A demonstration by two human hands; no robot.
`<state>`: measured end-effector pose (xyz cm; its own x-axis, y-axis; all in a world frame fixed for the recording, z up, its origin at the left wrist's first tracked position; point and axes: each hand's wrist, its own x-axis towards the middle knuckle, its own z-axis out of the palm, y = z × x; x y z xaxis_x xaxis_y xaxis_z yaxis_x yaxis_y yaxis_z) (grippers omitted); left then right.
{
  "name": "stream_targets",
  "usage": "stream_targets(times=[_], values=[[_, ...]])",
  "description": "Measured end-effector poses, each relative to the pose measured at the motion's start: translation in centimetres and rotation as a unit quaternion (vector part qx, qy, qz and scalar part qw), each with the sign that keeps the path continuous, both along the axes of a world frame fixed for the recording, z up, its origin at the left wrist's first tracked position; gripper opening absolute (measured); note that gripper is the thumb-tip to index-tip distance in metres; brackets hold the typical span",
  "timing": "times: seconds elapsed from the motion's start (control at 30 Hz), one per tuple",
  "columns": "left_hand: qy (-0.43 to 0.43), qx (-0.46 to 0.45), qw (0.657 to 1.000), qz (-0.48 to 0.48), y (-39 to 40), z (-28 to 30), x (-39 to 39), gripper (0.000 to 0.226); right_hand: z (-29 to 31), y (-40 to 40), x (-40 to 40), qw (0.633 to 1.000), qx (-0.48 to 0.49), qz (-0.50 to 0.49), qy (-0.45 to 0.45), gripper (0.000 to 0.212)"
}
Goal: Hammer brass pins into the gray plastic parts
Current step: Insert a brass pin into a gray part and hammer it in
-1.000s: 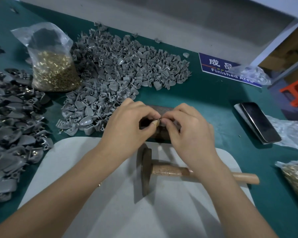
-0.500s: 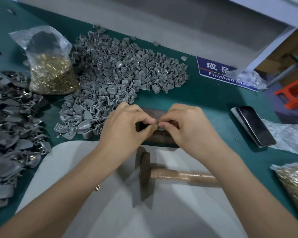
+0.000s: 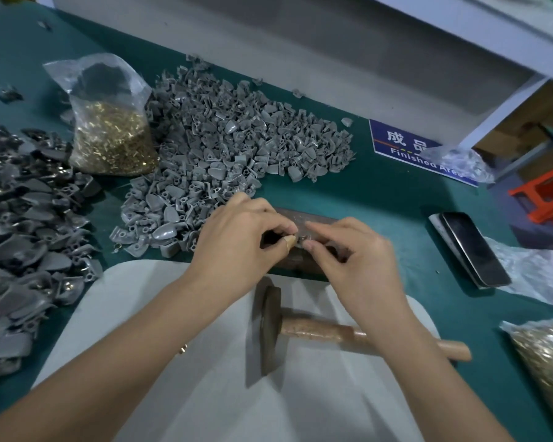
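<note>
So not much has changed since a moment ago: both hands stay hunched over the dark metal block, hammer still lying untouched on the white mat. The left hand and right hand pinch one small gray plastic part between thumb and fingertips, right over the block. It's tiny and mostly hidden. Big loose pile of gray parts behind, bag of brass pins beside it.
</note>
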<state>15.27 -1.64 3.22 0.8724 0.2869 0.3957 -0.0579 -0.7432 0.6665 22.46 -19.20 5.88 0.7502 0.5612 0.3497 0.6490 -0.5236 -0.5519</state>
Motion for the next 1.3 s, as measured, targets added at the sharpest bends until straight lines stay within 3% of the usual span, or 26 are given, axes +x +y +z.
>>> stream_targets(times=[0.1, 0.2, 0.3, 0.43, 0.5, 0.57, 0.67, 0.73, 0.87, 0.97, 1.07, 1.23, 1.3], values=[[0.004, -0.002, 1.000, 0.001, 0.0, 0.0, 0.0, 0.010, -0.9, -3.3, -2.6, 0.998, -0.006, -0.015, -0.066, 0.027], [0.007, -0.008, 1.000, 0.001, 0.0, 0.1, 0.0, 0.008, -2.5, -7.0, -5.6, 0.993, -0.078, 0.056, -0.062, 0.033], [0.012, -0.011, 1.000, -0.002, 0.1, 0.2, 0.0, 0.009, -3.5, -9.3, -6.9, 0.966, -0.187, 0.084, -0.154, 0.032], [0.021, -0.018, 1.000, -0.005, 0.2, 0.1, 0.0, 0.010, -1.7, -10.7, -7.2, 0.937, -0.249, 0.047, -0.240, 0.028], [0.017, -0.027, 0.999, -0.007, 0.2, 0.1, -0.1, 0.009, -0.3, -11.0, -7.3, 0.948, -0.250, -0.016, -0.194, 0.023], [0.012, -0.039, 0.999, -0.006, 0.1, 0.1, -0.1, 0.007, 0.9, -10.9, -7.1, 0.973, -0.202, -0.077, -0.085, 0.017], [0.019, -0.051, 0.998, -0.002, 0.1, 0.1, -0.1, 0.007, 1.8, -10.0, -5.8, 0.986, -0.114, -0.100, 0.075, 0.026], [0.021, -0.051, 0.998, -0.001, 0.1, 0.1, -0.1, 0.007, 2.3, -8.8, -4.9, 0.980, -0.108, -0.103, 0.129, 0.027], [0.004, -0.035, 0.999, -0.008, 0.0, 0.1, -0.1, 0.004, 3.2, -6.4, -4.9, 0.985, -0.120, -0.093, 0.079, 0.036], [-0.012, -0.025, 1.000, -0.009, 0.0, 0.4, -0.1, 0.005, 3.4, -5.4, -4.8, 0.989, -0.071, -0.115, 0.061, 0.046], [-0.016, -0.010, 1.000, -0.004, 0.1, 0.5, -0.2, 0.004, 2.8, -4.6, -5.0, 0.991, -0.017, -0.121, 0.052, 0.039], [-0.006, -0.016, 1.000, 0.002, 0.2, 0.3, -0.2, 0.005, 2.4, -4.8, -4.2, 0.980, -0.141, -0.113, 0.080, 0.039], [-0.008, -0.019, 1.000, 0.001, 0.2, 0.2, -0.1, 0.005, 2.7, -5.1, -3.8, 0.983, -0.121, -0.129, 0.056, 0.038]])
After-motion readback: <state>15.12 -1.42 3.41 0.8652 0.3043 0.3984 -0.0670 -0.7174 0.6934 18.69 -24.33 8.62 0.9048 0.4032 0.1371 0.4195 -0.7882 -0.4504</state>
